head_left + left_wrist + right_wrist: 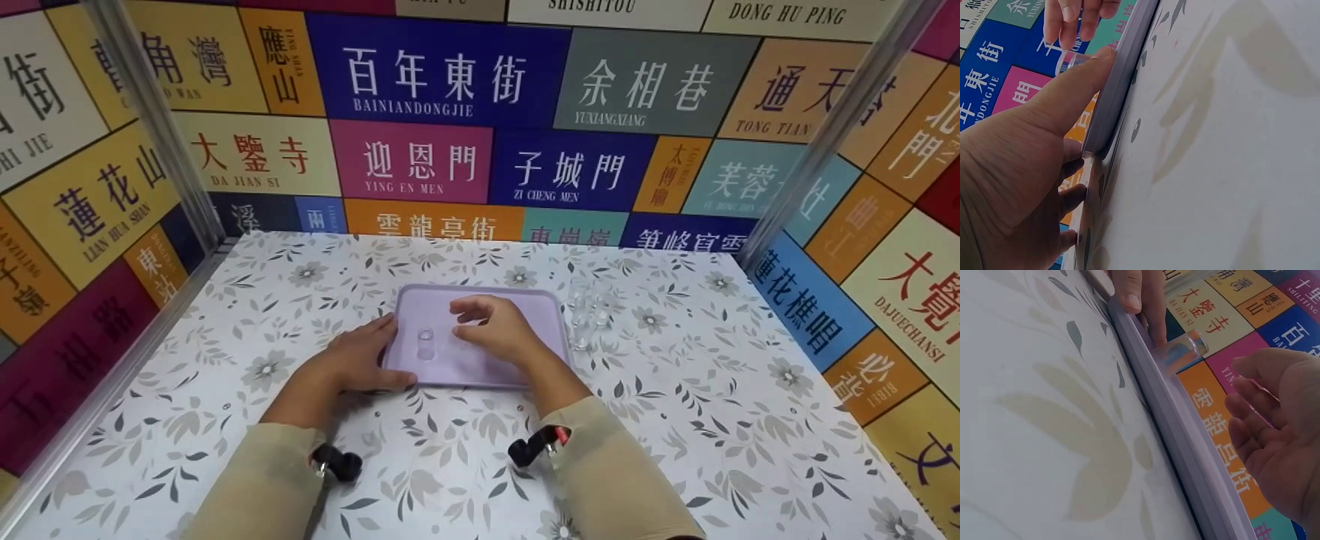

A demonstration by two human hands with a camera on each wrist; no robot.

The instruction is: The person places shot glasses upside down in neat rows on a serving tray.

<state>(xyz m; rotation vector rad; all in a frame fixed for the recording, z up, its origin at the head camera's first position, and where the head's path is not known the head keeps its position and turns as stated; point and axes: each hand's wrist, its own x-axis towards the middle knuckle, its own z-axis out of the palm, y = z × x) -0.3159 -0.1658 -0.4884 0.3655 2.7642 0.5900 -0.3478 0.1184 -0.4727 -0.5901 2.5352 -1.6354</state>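
A shallow lilac tray (480, 370) lies on the patterned tabletop. My left hand (367, 358) holds its near-left corner, with the thumb along the front rim and the fingers at the left side; the left wrist view shows that thumb (1081, 84) over the rim. A small clear glass (426, 345) stands upright on the tray's left part, also visible beyond the rim as a clear glass (1185, 351) in the right wrist view. Above the tray's middle, right of the glass, my right hand (495, 328) hovers with loosely bent fingers and nothing between them.
Several clear small glasses (589, 311) stand close together just beyond the tray's right edge. Panels with large printed characters (439, 71) wall in the back and both sides. The floral tabletop (712, 390) spreads out around the tray.
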